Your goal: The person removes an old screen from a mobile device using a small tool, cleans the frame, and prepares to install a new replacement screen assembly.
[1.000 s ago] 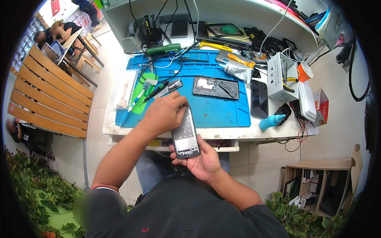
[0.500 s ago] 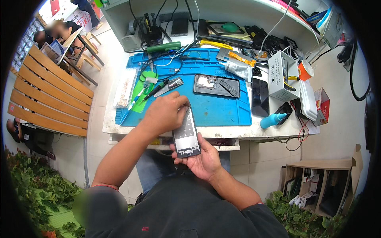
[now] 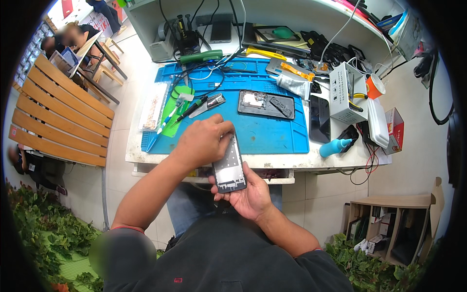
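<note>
My right hand holds a phone frame from below, with its thumb along the right edge and fingers curled at the lower left. The frame is dark-rimmed, with a silver-grey inner face showing small white spots and cut-outs. My left hand is closed over the frame's upper end, fingertips pinched at its upper edge. Whatever lies between those fingertips is hidden. Beyond both hands, an opened phone with bare inner parts lies on the blue work mat. A green-and-black screwdriver rests left of it.
A blue pen lies on a green sheet at the mat's left. To the right are a dark phone, a blue bottle and a white box. Cables and a green-handled tool crowd the back. A slatted wooden bench stands left.
My left hand has shifted very slightly at the frame's upper end. The right hand keeps its hold, and the things on the mat stay where they were.
</note>
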`<control>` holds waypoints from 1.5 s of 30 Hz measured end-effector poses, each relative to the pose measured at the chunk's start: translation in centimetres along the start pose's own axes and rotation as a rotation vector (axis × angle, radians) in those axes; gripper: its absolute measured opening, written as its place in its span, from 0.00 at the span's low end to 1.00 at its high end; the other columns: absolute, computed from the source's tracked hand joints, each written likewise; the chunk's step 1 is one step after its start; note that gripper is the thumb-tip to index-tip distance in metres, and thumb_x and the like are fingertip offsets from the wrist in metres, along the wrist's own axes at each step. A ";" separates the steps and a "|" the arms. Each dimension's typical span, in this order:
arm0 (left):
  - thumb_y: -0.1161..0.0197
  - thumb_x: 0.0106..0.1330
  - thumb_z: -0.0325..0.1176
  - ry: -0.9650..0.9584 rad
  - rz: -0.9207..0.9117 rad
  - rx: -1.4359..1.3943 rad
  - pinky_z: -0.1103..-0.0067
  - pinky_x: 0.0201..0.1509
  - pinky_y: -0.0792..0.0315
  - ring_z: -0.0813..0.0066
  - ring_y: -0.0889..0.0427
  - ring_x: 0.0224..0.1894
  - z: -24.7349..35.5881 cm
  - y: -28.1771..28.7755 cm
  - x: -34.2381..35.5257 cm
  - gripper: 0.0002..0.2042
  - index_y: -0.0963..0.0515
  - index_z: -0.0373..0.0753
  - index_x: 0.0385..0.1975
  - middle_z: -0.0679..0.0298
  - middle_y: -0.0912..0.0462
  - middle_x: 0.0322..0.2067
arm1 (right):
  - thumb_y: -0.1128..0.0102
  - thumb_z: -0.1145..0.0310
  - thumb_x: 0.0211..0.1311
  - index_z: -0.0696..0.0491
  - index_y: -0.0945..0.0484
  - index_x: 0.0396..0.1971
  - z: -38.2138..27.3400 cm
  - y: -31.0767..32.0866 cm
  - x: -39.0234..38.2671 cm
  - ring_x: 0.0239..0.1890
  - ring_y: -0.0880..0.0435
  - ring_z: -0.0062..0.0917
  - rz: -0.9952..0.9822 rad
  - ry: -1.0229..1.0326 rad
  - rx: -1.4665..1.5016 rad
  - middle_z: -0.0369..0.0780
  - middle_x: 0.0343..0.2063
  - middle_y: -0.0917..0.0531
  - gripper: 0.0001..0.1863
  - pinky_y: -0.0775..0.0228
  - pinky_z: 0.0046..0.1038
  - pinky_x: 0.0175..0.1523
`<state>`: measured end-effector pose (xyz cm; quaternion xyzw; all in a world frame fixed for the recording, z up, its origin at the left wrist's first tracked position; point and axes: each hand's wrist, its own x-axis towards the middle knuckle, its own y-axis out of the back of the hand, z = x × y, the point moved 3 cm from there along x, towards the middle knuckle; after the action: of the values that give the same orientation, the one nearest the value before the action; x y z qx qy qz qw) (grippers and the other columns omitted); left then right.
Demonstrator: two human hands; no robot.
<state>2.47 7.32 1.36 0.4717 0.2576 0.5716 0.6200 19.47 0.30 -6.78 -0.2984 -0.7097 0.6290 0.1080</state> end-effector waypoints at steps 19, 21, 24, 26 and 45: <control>0.29 0.63 0.31 -0.016 0.002 -0.020 0.62 0.36 0.22 0.51 0.15 0.31 0.6 -0.1 -0.8 0.05 0.12 0.44 0.37 0.59 0.17 0.33 | 0.75 0.45 0.88 0.59 0.34 0.72 0.1 0.0 0.1 0.50 0.13 0.46 0.001 0.003 -0.007 0.59 0.57 0.18 0.35 0.18 0.46 0.53; 0.29 0.63 0.31 -0.008 0.001 -0.028 0.62 0.36 0.22 0.52 0.15 0.31 0.7 -0.2 -0.9 0.05 0.12 0.44 0.37 0.59 0.17 0.33 | 0.75 0.45 0.88 0.59 0.34 0.71 0.0 0.0 0.1 0.50 0.13 0.46 0.000 0.003 -0.010 0.59 0.57 0.18 0.35 0.18 0.46 0.53; 0.29 0.63 0.31 0.000 -0.001 -0.030 0.63 0.35 0.21 0.52 0.14 0.31 0.9 -0.3 -1.1 0.04 0.12 0.44 0.37 0.59 0.16 0.33 | 0.75 0.45 0.88 0.59 0.33 0.71 0.0 -0.1 0.1 0.50 0.13 0.46 -0.003 0.004 -0.011 0.58 0.57 0.18 0.35 0.18 0.46 0.52; 0.29 0.63 0.31 -0.001 -0.002 -0.029 0.63 0.35 0.21 0.52 0.14 0.31 1.0 -0.3 -1.3 0.04 0.12 0.44 0.37 0.59 0.16 0.34 | 0.75 0.45 0.88 0.59 0.33 0.71 0.0 -0.2 0.1 0.50 0.12 0.46 -0.003 0.001 -0.006 0.58 0.57 0.18 0.35 0.18 0.46 0.52; 0.30 0.63 0.31 -0.033 -0.044 -0.033 0.63 0.33 0.21 0.54 0.14 0.30 2.3 -0.6 -2.9 0.05 0.12 0.45 0.37 0.60 0.16 0.34 | 0.74 0.45 0.88 0.58 0.29 0.66 0.0 0.1 0.1 0.49 0.12 0.45 -0.003 0.025 -0.034 0.52 0.53 0.16 0.33 0.18 0.47 0.51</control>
<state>4.15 3.92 1.14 0.4651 0.2481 0.5542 0.6441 19.36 0.34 -6.90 -0.3070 -0.7193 0.6129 0.1129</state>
